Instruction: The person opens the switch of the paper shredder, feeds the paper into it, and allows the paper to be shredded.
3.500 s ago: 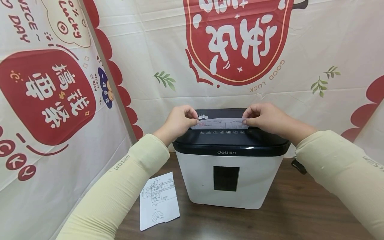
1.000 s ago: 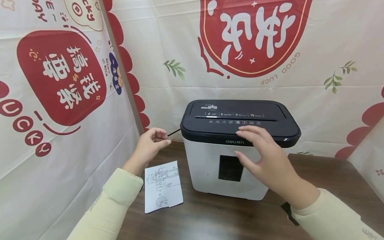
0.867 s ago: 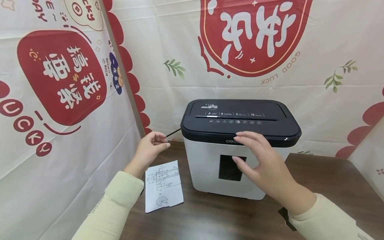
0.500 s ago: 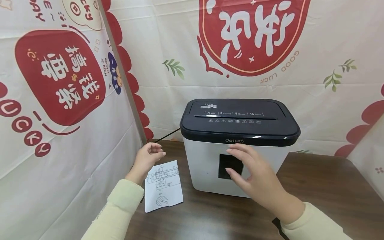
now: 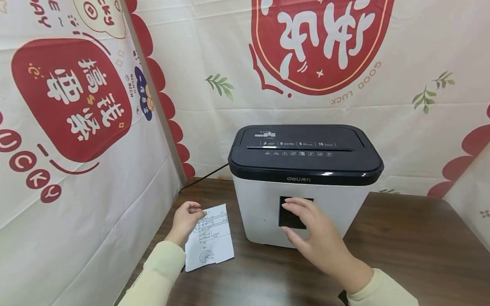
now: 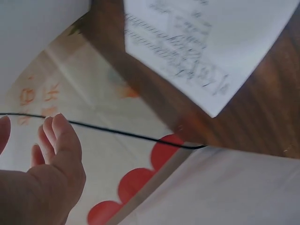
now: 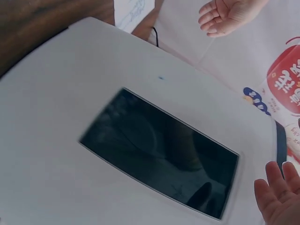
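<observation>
A paper shredder with a black lid and white bin (image 5: 254,212) stands on the table, a thin feed slot across its top. No paper shows in the slot. To its left lies a sheet of paper (image 5: 215,244) with a line drawing and a hatched circle. My left hand (image 5: 186,221) is over that sheet's upper left corner, fingers loosely bent and holding nothing. In front of the bin's dark window (image 5: 285,216) hovers my right hand (image 5: 319,240), thumb and fingers spread apart with nothing between them. The right wrist view shows the window (image 7: 159,150) close up.
A black power cord (image 5: 208,174) runs from the shredder's left side to the table's back left edge. Printed cloth (image 5: 214,140) hangs behind and to the left. A dark item (image 5: 343,297) peeks out beside the right sleeve on the wooden table (image 5: 405,238).
Earlier both hands held a sheet in the slot; that sheet is out of sight now. Both hands have since come away and lowered, the left toward the drawing, the right before the window.
</observation>
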`<action>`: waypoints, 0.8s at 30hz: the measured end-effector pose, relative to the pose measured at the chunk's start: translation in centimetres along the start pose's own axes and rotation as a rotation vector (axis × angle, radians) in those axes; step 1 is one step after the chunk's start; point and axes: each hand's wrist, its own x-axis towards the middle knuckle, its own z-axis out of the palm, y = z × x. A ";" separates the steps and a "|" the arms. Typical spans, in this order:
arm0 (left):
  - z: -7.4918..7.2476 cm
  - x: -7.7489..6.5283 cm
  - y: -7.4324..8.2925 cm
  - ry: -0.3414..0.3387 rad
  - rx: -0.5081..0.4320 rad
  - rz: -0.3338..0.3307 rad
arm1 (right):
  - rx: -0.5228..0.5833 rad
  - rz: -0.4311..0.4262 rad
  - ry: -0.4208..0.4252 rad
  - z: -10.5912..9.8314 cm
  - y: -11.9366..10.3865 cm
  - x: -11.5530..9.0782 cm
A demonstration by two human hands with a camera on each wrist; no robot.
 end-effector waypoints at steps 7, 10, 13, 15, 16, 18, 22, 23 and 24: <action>0.5 0.5 -2.0 0.027 0.015 -0.052 | -0.030 0.077 -0.043 1.9 0.6 -1.4; 0.7 0.8 -2.7 0.037 0.029 -0.073 | -0.023 0.102 -0.046 2.5 0.9 -1.9; 0.8 1.1 -3.3 0.041 0.054 -0.102 | -0.020 0.139 -0.053 3.1 1.0 -2.4; 0.9 1.4 -4.0 0.042 0.071 -0.112 | -0.020 0.165 -0.065 3.5 1.1 -2.7; 0.9 1.5 -4.3 0.043 0.078 -0.122 | -0.018 0.180 -0.078 3.7 1.2 -2.8; 0.9 1.7 -4.9 0.050 0.096 -0.132 | -0.014 0.206 -0.098 4.1 1.3 -3.1; 0.9 2.0 -5.9 0.061 0.146 -0.154 | 0.002 0.246 -0.130 5.0 1.3 -3.7; 0.9 2.2 -6.2 0.064 0.158 -0.159 | 0.004 0.249 -0.129 5.2 1.4 -3.8; 0.9 2.2 -6.4 0.063 0.169 -0.165 | 0.003 0.252 -0.128 5.3 1.4 -4.0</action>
